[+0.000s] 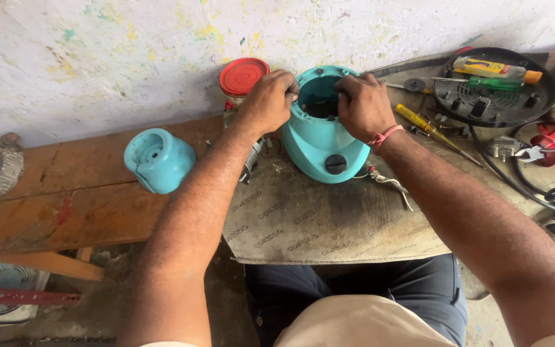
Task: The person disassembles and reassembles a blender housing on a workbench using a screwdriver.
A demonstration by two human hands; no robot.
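Both hands, left hand point(266, 97) and right hand point(362, 103), grip the opened teal mixer body point(319, 146), its motor point(252, 160) already out, reassembly undone.

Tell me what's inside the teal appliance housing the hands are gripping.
The teal housing is open on top, showing a dark hollow. The left hand and right hand grip its rim; deeper contents are shadowed.
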